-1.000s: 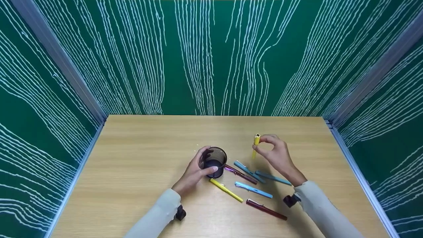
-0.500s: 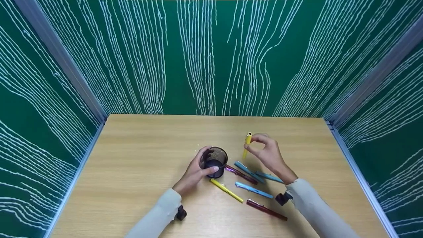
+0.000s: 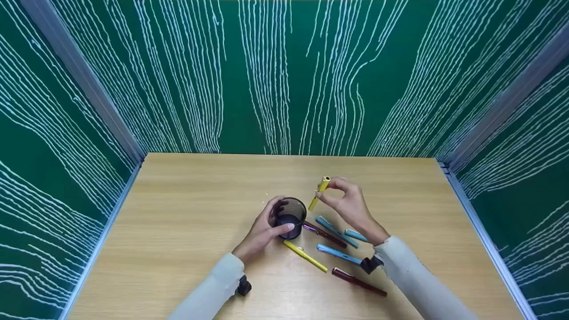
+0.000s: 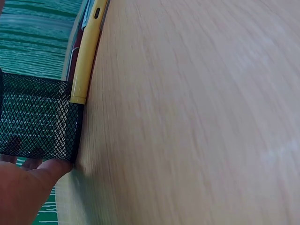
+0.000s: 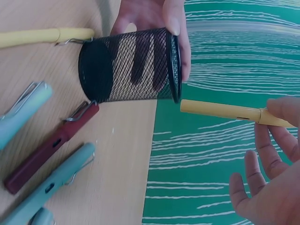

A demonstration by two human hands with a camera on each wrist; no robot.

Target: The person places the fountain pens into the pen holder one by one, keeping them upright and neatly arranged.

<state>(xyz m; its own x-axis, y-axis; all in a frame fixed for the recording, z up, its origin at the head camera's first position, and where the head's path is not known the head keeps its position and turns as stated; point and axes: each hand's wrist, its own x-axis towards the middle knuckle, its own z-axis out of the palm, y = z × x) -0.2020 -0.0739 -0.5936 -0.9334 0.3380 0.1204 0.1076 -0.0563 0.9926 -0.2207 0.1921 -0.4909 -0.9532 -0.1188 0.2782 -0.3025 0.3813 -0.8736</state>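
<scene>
My left hand [image 3: 266, 229] grips a black mesh pen cup [image 3: 290, 218] that stands upright on the table, its thumb at the near side. Inside, the cup holds no pens. Between thumb and fingers my right hand [image 3: 349, 204] pinches a yellow pen [image 3: 319, 194], tilted, just right of the cup's rim. In the right wrist view the pen's lower end [image 5: 201, 107] is level with the rim and apart from it. A second yellow pen [image 3: 305, 256] lies by the cup's base, with a purple-clipped dark red pen [image 3: 324, 234] to the right.
Right of the cup lie a teal pen [image 3: 336, 231], a light blue pen [image 3: 338, 254] and another teal pen [image 3: 355, 235] partly behind the right wrist. A dark red pen [image 3: 359, 282] lies nearer the front. Green walls with white lines [image 3: 266, 89] enclose the wooden table [image 3: 191, 200].
My right hand has moved left with the yellow pen toward the cup, and the pen has tilted more. The left hand and the cup have stayed in place.
</scene>
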